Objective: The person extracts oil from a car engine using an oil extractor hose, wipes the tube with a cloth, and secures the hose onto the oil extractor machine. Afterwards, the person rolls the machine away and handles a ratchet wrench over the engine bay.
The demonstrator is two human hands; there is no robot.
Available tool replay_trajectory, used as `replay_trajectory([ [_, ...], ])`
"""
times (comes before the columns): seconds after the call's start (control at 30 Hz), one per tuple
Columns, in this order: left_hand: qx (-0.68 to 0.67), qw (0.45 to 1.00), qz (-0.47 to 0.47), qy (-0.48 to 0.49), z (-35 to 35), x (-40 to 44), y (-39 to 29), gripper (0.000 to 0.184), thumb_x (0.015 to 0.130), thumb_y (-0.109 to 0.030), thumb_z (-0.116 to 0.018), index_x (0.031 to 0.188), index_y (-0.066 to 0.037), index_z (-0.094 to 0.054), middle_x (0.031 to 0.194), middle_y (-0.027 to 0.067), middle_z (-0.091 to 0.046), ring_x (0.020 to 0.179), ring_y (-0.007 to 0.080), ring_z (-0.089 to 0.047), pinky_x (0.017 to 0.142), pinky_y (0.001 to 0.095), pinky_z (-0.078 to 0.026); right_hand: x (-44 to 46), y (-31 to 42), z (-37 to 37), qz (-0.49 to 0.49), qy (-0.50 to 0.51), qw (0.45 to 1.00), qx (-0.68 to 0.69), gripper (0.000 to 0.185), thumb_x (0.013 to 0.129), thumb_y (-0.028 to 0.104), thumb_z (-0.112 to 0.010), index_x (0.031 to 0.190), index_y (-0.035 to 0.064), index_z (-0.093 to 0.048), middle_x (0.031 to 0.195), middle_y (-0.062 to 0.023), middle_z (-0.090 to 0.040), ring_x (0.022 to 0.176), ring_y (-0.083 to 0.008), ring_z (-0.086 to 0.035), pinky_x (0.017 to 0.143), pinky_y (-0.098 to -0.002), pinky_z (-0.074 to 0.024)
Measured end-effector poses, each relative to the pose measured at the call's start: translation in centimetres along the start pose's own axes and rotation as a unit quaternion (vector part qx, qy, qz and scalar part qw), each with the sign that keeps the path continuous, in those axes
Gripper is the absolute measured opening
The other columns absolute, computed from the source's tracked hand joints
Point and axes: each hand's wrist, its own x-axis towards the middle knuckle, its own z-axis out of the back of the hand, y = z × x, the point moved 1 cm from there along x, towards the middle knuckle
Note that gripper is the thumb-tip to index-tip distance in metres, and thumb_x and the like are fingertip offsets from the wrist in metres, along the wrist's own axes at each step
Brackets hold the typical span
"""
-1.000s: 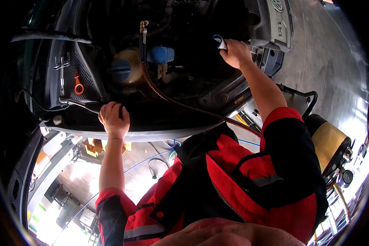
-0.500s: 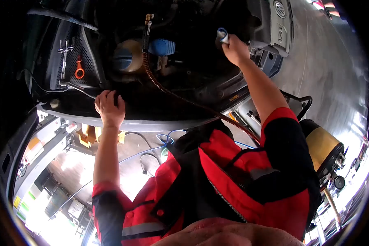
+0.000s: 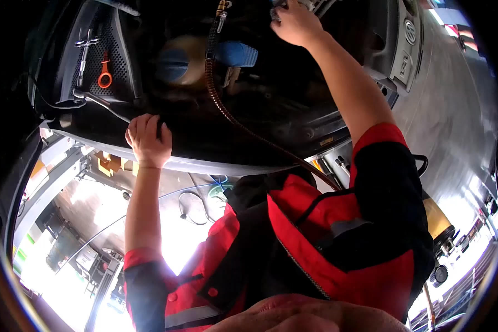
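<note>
My left hand (image 3: 149, 141) rests on the dark edge of the car's fender (image 3: 205, 160), its fingers lying over it with nothing visibly gripped. By its fingertips ends the handle of a ratchet wrench (image 3: 108, 107). My right hand (image 3: 300, 25) reaches far into the engine bay at the top of the view. Its fingers are closed around a crumpled whitish-blue cloth (image 3: 276, 12), mostly hidden and cut by the frame edge. A brown coiled hose (image 3: 232, 119) with a brass fitting (image 3: 223, 6) crosses the bay between my hands.
An orange-handled tool (image 3: 105, 77) and a metal T-shaped tool (image 3: 84, 58) lie on a perforated panel (image 3: 116, 44) at left. A reservoir with a blue cap (image 3: 174, 65) and another blue cap (image 3: 237, 54) sit in the bay. An engine cover (image 3: 395, 50) is at right.
My right hand has moved up and slightly left, deeper into the engine bay, with the cloth. My left hand stays on the fender. The view has shifted a little.
</note>
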Motion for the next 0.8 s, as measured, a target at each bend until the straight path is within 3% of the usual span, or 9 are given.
replay_trajectory([
  [0.1, -0.009, 1.0, -0.01, -0.002, 0.1, -0.1, 0.1, 0.023, 0.082, -0.022, -0.066, 0.102, -0.01, -0.069, 0.113, 0.005, -0.063, 0.116, 0.0299, -0.053, 0.103, 0.0468, -0.037, 1.3, -0.9, 0.0, 0.119, 0.076, 0.964, -0.225, 0.036, 0.098, 0.025, -0.047, 0.115, -0.0013, -0.065, 0.105, -0.0199, -0.067, 0.106, -0.0368, -0.059, 0.097, -0.0496, -0.045],
  [0.13, -0.009, 1.0, -0.006, 0.0, 0.1, 0.0, 0.0, 0.023, 0.082, -0.022, -0.066, 0.102, -0.01, -0.069, 0.112, 0.0049, -0.063, 0.116, 0.0299, -0.053, 0.103, 0.0467, -0.037, 1.6, -1.1, 0.3, 0.154, 0.026, 0.959, -0.238, 0.02, 0.092, 0.012, -0.051, 0.101, 0.0014, -0.066, 0.089, -0.0155, -0.068, 0.087, -0.0325, -0.064, 0.082, -0.0479, -0.0499],
  [0.23, -0.002, 1.0, -0.004, 0.003, 0.3, 0.3, -0.1, 0.023, 0.081, -0.021, -0.067, 0.101, -0.01, -0.069, 0.112, 0.0046, -0.063, 0.116, 0.0299, -0.053, 0.102, 0.0464, -0.037, 4.7, -4.7, -3.3, 0.215, -0.038, 0.976, 0.012, 0.01, 0.088, 0.004, -0.055, 0.09, 0.005, -0.065, 0.084, -0.0153, -0.066, 0.082, -0.0317, -0.062, 0.073, -0.0468, -0.0499],
  [0.27, 0.002, 1.0, -0.005, 0.005, 0.4, 0.3, -0.1, 0.022, 0.081, -0.021, -0.067, 0.101, -0.011, -0.069, 0.112, 0.0045, -0.063, 0.115, 0.0299, -0.053, 0.102, 0.0463, -0.037, 4.7, -4.7, -3.3, 0.1, 0.018, 0.995, 0.011, 0.013, 0.086, -0.001, -0.057, 0.088, 0.008, -0.066, 0.083, -0.0149, -0.065, 0.085, -0.03, -0.061, 0.074, -0.0442, -0.0488],
  [0.37, -0.003, 1.0, -0.006, 0.004, 0.4, 0.3, -0.1, 0.022, 0.08, -0.02, -0.067, 0.1, -0.01, -0.07, 0.111, 0.004, -0.063, 0.115, 0.0296, -0.053, 0.102, 0.0459, -0.037, 4.8, -2.7, -1.5, -0.051, 0.08, 0.995, -0.026, 0.009, 0.089, 0.004, -0.058, 0.089, 0.0067, -0.067, 0.095, -0.0131, -0.065, 0.1, -0.0295, -0.059, 0.086, -0.0438, -0.0459],
  [0.47, -0.012, 1.0, -0.012, -0.009, 0.3, 0.3, -0.1, 0.02, 0.079, -0.019, -0.067, 0.097, -0.01, -0.07, 0.109, 0.0035, -0.064, 0.114, 0.0293, -0.053, 0.102, 0.0455, -0.037, 2.8, -1.6, 0.6, -0.029, -0.009, 0.997, -0.066, 0.018, 0.092, 0.02, -0.065, 0.102, 0.0046, -0.067, 0.112, -0.0122, -0.063, 0.107, -0.031, -0.056, 0.089, -0.046, -0.0461],
  [0.57, -0.01, 1.0, -0.013, -0.011, 0.4, 0.4, -0.2, 0.019, 0.079, -0.018, -0.067, 0.096, -0.01, -0.071, 0.108, 0.0034, -0.064, 0.113, 0.0288, -0.054, 0.102, 0.0452, -0.037, 2.9, -1.8, 1.8, 0.054, 0.068, 0.989, -0.116, 0.043, 0.089, 0.037, -0.072, 0.118, 0.005, -0.063, 0.119, -0.0113, -0.06, 0.113, -0.0327, -0.054, 0.089, -0.0475, -0.0478],
  [0.7, -0.006, 1.0, -0.01, 0.003, 0.4, 0.1, -0.1, 0.019, 0.083, -0.017, -0.064, 0.099, -0.009, -0.071, 0.11, 0.0047, -0.066, 0.117, 0.0294, -0.054, 0.102, 0.0457, -0.037, 3.0, -1.1, 2.0, -0.048, 0.092, 0.994, -0.036, 0.052, 0.086, 0.042, -0.075, 0.119, 0.0042, -0.064, 0.116, -0.0139, -0.063, 0.105, -0.0354, -0.061, 0.087, -0.0486, -0.0503],
  [0.8, -0.006, 1.0, -0.012, 0.001, 0.3, 0.1, 0.0, 0.019, 0.083, -0.017, -0.064, 0.099, -0.01, -0.071, 0.11, 0.0046, -0.067, 0.116, 0.0294, -0.054, 0.103, 0.0455, -0.037, 4.2, -1.5, 1.7, -0.114, 0.196, 0.974, 0.028, 0.041, 0.085, 0.036, -0.076, 0.109, 0.0032, -0.071, 0.112, -0.0192, -0.068, 0.099, -0.0383, -0.065, 0.083, -0.0487, -0.053],
])
